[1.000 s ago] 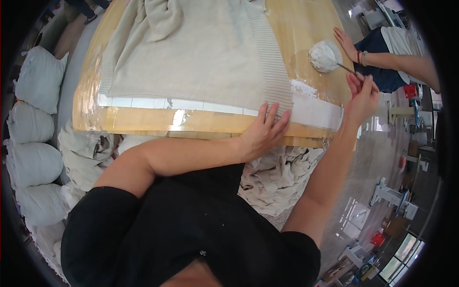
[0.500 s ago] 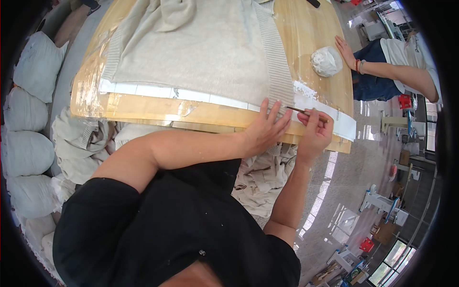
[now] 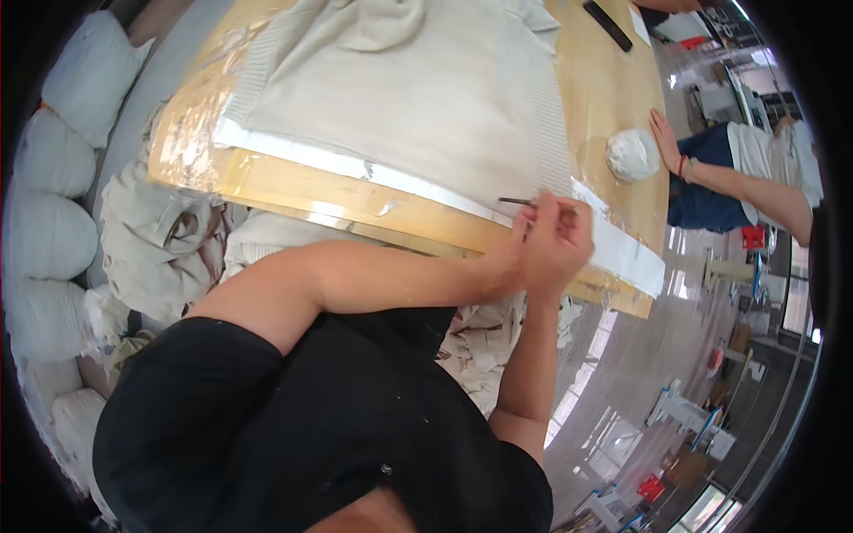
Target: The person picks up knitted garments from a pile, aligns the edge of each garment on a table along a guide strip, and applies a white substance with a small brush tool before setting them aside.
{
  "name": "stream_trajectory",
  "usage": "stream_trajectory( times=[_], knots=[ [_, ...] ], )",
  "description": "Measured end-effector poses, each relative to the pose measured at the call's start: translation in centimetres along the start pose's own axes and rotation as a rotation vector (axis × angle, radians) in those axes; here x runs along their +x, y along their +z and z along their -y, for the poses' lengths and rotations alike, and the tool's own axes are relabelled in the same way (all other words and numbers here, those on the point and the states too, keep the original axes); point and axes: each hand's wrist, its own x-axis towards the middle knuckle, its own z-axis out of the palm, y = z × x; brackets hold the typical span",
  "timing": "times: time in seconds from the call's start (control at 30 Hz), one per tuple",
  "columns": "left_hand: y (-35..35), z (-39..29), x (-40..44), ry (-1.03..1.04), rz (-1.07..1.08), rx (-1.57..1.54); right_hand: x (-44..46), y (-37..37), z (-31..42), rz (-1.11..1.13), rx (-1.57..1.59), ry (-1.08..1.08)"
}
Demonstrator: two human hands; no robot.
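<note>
A cream knitted sweater (image 3: 409, 107) lies spread on the table, with its ribbed hem (image 3: 553, 133) on the right side. In my right hand (image 3: 562, 244) a thin dark stick-like tool (image 3: 515, 202) is pinched, its tip pointing left over the sweater's near edge. Its exact kind is too small to make out. My left hand (image 3: 505, 271) is at the table's near edge beside the right one, which covers its fingers. A white paper strip (image 3: 622, 253) runs out from under the sweater.
On the table (image 3: 604, 98) are a white bundle in clear plastic (image 3: 633, 155) and a black oblong object (image 3: 608, 26). Across it, a person's hand (image 3: 664, 138) rests on the edge. Cream garments (image 3: 164, 231) are heaped below; stuffed white sacks (image 3: 53, 235) line the left.
My right hand has moved left, carrying the tool to the sweater's near edge. The left hand, spread on the ribbing before, has drawn back behind the right. The view has shifted.
</note>
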Motion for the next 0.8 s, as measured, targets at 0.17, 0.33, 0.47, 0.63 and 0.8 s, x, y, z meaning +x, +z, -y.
stream_trajectory(
  times=[0.17, 0.33, 0.47, 0.63, 0.8],
  knots=[
    [-0.3, -0.8, 0.1, -0.058, 0.060, 0.213, -0.3, 4.0, 2.3, 0.026, 0.249, -0.041],
    [0.3, -1.7, 0.5, -0.098, 0.109, 0.369, 0.6, 7.0, 2.7, 0.320, 0.013, -0.005],
    [1.5, -2.4, 1.0, -0.214, 0.088, -0.028, -0.1, 9.8, 4.8, 0.323, 0.097, -0.083],
    [-1.8, 0.4, 0.5, -0.137, 0.041, -0.225, 0.4, 14.1, 2.9, 0.558, 0.105, -0.065],
    [0.8, -1.8, 1.2, -0.161, 0.108, 0.099, 0.4, 15.8, 4.9, 0.496, 0.130, -0.143]
  ],
)
